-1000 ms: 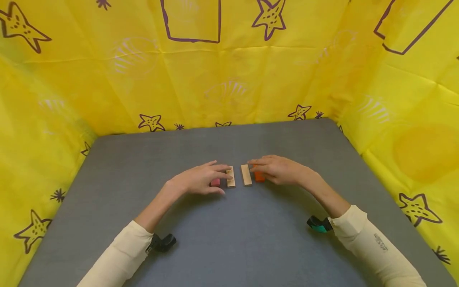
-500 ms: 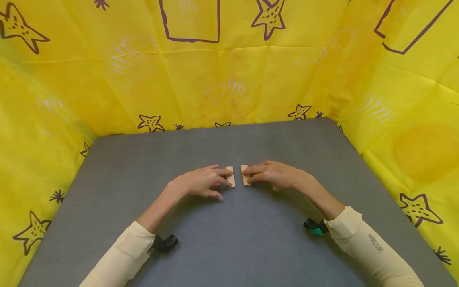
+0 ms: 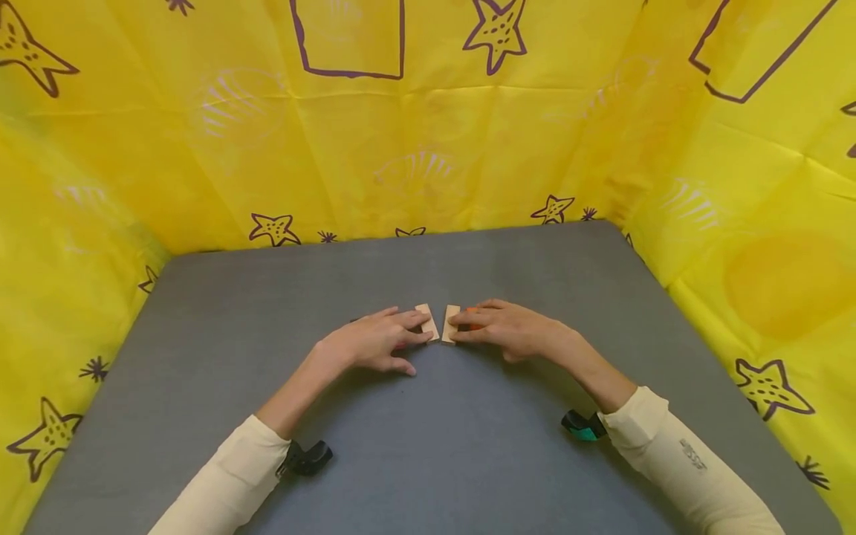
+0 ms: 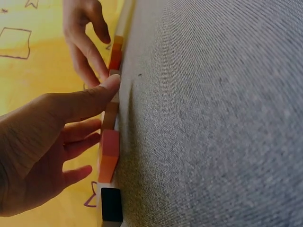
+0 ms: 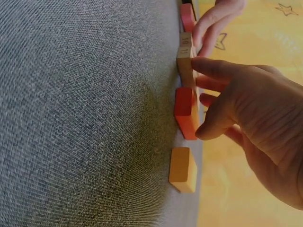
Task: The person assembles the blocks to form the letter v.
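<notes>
Two plain wooden blocks lie at the middle of the table, their near ends almost meeting and their far ends wider apart. My left hand (image 3: 377, 338) presses its fingertips on the left wooden block (image 3: 423, 308), fingers stretched out and thumb apart. From the other side, my right hand (image 3: 518, 331) rests extended fingertips on the right wooden block (image 3: 452, 310). Under the left hand is a pinkish-red block (image 4: 110, 144), with a black block (image 4: 112, 205) beyond it. An orange-red block (image 5: 183, 101) sits beneath the right hand, and a yellow block (image 5: 180, 165) lies farther right.
The blocks form a row on a grey cloth-covered table (image 3: 428, 446). Yellow fabric (image 3: 354, 163) printed with starfish and shells hangs behind and at both sides. A dark wrist device (image 3: 307, 457) sits under the left cuff, another (image 3: 583, 425) under the right.
The right hand has shifted left from above the orange-red block onto the right wooden block. Both wooden blocks have slid closer and turned slightly, their near ends now almost together. The view has shifted slightly.
</notes>
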A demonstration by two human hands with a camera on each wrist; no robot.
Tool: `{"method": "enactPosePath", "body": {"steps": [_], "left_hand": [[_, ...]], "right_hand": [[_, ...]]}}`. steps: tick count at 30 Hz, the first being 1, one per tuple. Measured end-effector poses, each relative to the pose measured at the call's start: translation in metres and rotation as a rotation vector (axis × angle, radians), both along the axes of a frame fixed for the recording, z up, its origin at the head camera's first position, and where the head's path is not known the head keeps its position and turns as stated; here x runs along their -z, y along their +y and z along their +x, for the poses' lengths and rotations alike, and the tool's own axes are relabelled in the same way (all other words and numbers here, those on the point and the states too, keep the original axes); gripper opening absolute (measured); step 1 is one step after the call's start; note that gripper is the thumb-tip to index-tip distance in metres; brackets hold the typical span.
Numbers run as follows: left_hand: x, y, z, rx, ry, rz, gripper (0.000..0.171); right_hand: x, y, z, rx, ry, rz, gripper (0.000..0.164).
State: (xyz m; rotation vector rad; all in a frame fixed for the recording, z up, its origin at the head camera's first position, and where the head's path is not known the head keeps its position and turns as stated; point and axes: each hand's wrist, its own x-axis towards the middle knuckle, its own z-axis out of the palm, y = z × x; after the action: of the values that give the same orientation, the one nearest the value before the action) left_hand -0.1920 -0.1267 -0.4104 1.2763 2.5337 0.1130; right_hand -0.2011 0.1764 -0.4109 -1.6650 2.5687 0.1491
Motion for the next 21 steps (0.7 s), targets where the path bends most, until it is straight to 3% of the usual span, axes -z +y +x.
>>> {"method": "enactPosePath", "body": {"steps": [6, 21], "left_hand": [[-0.003, 0.003, 0.003, 0.004, 0.024, -0.028, 0.074], [-0.003, 0.008, 0.015, -0.026, 0.078, -0.039, 0.080]], "right_hand": [[0.001, -0.001, -0.001, -0.017, 0.023, -0.034, 0.072], [0.001, -0.003, 0.002, 0.042, -0.018, -0.045, 0.067]]}}
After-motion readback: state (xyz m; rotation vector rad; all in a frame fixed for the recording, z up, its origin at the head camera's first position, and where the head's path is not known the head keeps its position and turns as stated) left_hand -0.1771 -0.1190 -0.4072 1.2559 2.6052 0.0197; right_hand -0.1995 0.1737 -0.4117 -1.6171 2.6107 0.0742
